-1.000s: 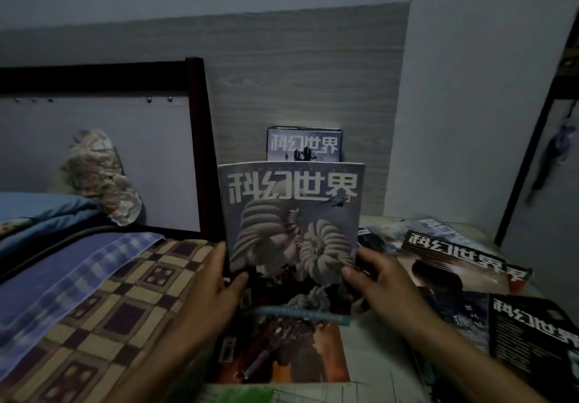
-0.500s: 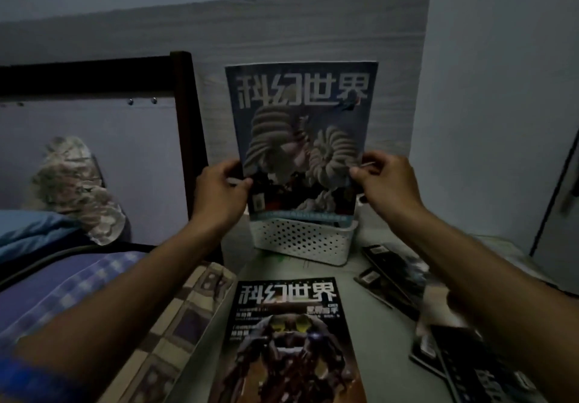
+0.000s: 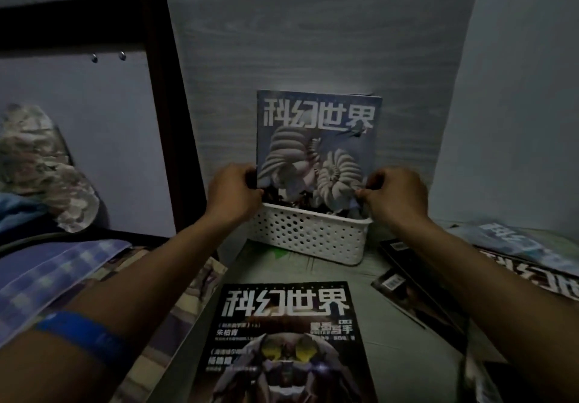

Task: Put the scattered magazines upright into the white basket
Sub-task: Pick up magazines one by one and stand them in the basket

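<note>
Dim bedside table (image 3: 369, 302): hands (image 3: 316, 197) (both gripping) magazine (image 3: 316, 139) upright in basket (image 3: 308, 236)

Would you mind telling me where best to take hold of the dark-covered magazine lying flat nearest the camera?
Probably by its two long side edges near the middle, one hand from each side. The dark-covered magazine lies flat, face up, title toward the white perforated plastic basket, so lifting its far edge stands it upright.

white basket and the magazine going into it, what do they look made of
The white basket looks like moulded plastic with a matte finish: its wall is pierced by even rows of round holes and has a rolled rim. The magazine looks like paper with a coated, slightly glossy printed cover; it stands thin and flat between the left hand and right hand. The dim light leaves the sheen uncertain.
</note>
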